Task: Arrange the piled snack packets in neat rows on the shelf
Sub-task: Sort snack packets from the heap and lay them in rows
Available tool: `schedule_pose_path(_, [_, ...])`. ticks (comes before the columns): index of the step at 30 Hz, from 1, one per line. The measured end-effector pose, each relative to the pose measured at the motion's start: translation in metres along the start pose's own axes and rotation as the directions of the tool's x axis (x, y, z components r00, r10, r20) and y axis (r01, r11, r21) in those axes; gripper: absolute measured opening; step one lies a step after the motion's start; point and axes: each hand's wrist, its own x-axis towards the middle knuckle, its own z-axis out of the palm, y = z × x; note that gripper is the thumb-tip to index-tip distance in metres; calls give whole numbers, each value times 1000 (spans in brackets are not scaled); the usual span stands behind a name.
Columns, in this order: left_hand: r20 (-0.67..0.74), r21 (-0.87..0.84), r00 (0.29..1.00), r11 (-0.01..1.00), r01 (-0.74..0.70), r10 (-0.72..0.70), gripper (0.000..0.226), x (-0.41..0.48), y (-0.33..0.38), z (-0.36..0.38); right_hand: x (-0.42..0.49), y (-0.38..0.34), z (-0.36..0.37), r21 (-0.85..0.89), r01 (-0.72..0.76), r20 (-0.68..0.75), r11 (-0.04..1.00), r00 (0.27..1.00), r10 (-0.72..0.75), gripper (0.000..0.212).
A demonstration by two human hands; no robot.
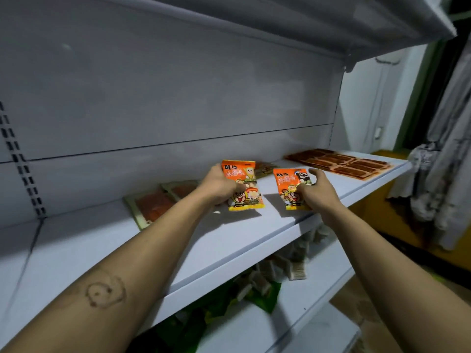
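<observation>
Two orange cartoon-printed snack packets stand tilted on the white shelf (242, 233). My left hand (219, 186) grips the left packet (242, 184) along its left side. My right hand (317, 191) holds the right packet (289, 186) from the right, fingers curled over its front. The two packets are a short gap apart. Flat packets with red-orange contents (153, 206) lie on the shelf left of my left arm, and another (182, 189) lies behind it. A small packet (265, 168) lies flat behind the two orange ones.
A neat block of flat brown-red packets (339, 163) covers the shelf's right end. The lower shelf holds piled white sachets (297, 263) and green packets (265, 294). Another shelf (331, 26) hangs overhead. Curtains (448, 149) hang at the right.
</observation>
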Motion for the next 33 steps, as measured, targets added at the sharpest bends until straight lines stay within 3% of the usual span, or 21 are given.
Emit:
schedule_pose_path(6, [-140,62,984,991,118,-109,39,76,2,79,104,49,-32,-163,246,105,955,967,-231,50])
schedule_pose_path(11, [-293,60,937,974,219,-193,27,128,6,133,177,75,-38,-198,331,268,923,924,-274,51])
schedule_pose_path(14, [-385,167,902,947,275,-194,24,149,6,149,207,70,-29,-227,425,392,876,863,-317,50])
schedule_pose_path(18, [-460,369,869,852,371,-179,37,157,-1,155,225,62,-7,-241,495,460,835,816,-350,43])
schedule_pose_path(20, [-466,580,881,726,370,-77,62,155,-6,155,233,60,3,-311,511,507,801,802,-316,44])
schedule_pose_path(23, [-351,837,925,492,240,147,50,153,-10,152,245,58,13,-423,555,530,716,793,-301,41])
schedule_pose_path(28, [-252,789,966,590,171,56,35,157,-10,147,256,55,23,-556,640,567,531,759,-321,45])
schedule_pose_path(31, [-255,792,963,590,159,83,34,163,-7,149,260,47,26,-528,739,643,420,670,-370,46])
schedule_pose_path(33, [-233,791,970,594,147,71,37,166,-5,151,265,43,30,-511,774,711,375,625,-321,42])
